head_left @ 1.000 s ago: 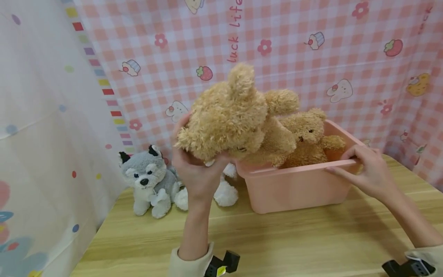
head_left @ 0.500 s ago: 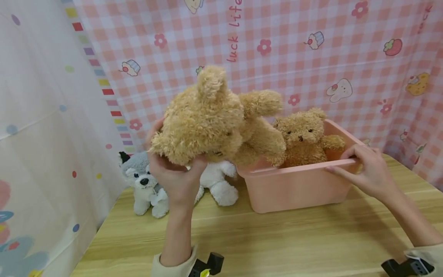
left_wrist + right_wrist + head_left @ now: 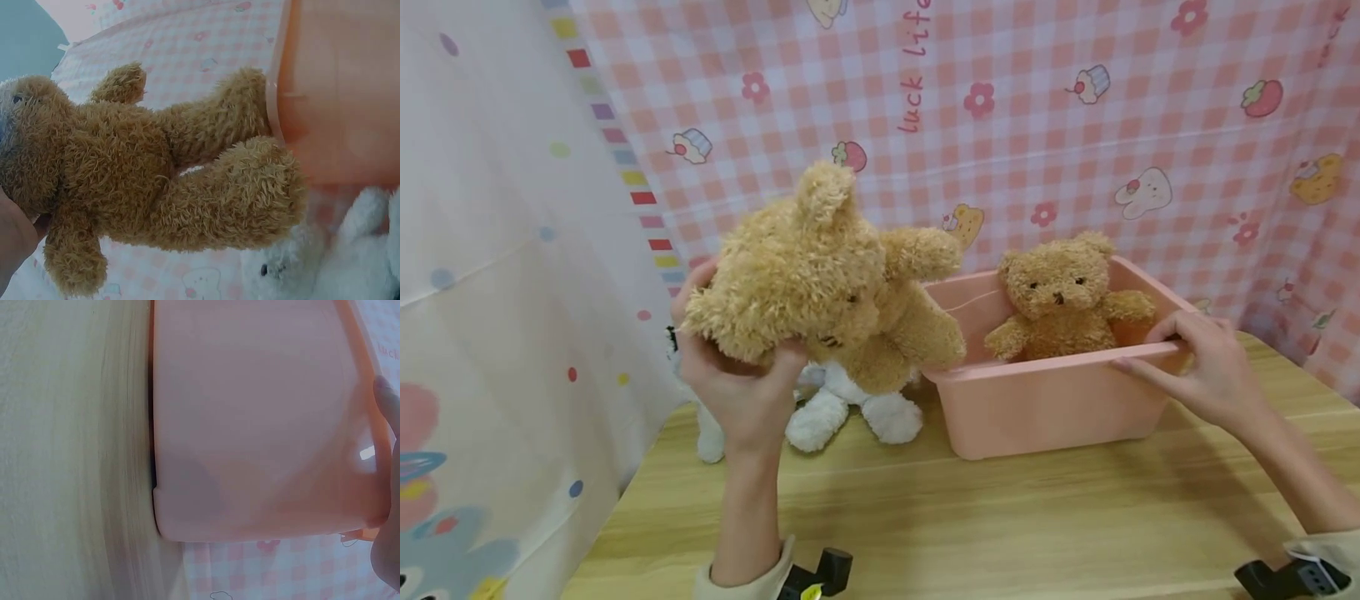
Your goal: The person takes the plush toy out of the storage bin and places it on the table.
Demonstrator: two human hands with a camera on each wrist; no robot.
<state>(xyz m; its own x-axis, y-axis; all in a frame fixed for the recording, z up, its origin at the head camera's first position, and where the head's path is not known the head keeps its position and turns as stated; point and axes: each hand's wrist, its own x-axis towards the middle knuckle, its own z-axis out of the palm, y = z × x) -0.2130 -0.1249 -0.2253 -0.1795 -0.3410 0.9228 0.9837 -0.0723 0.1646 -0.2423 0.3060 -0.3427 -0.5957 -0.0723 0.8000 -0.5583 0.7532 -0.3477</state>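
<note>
A curly tan teddy bear [image 3: 805, 275] lies sideways in the air, its head gripped by my left hand [image 3: 737, 392]. Its legs point right, toward the pink plastic bin [image 3: 1052, 408], and overlap the bin's left end in the head view. In the left wrist view the bear's body [image 3: 119, 169] and both legs show in full. My right hand [image 3: 1210, 367] pinches the bin's front right rim, thumb outside; the right wrist view shows that thumb [image 3: 389, 403] at the bin's edge. A second, similar teddy bear [image 3: 1060, 300] sits upright inside the bin.
Behind the held bear sits a white plush toy [image 3: 891, 417], mostly hidden. A grey and white plush dog [image 3: 709, 437] is nearly covered by my left hand. A pink checked cloth [image 3: 1030, 125] hangs behind the wooden table [image 3: 985, 517], and a pale curtain [image 3: 512, 250] hangs at left.
My left hand has carried the bear leftward and slightly down, away from over the bin. The seated bear in the bin now shows more fully, while the grey dog is covered. My right hand stays at the rim.
</note>
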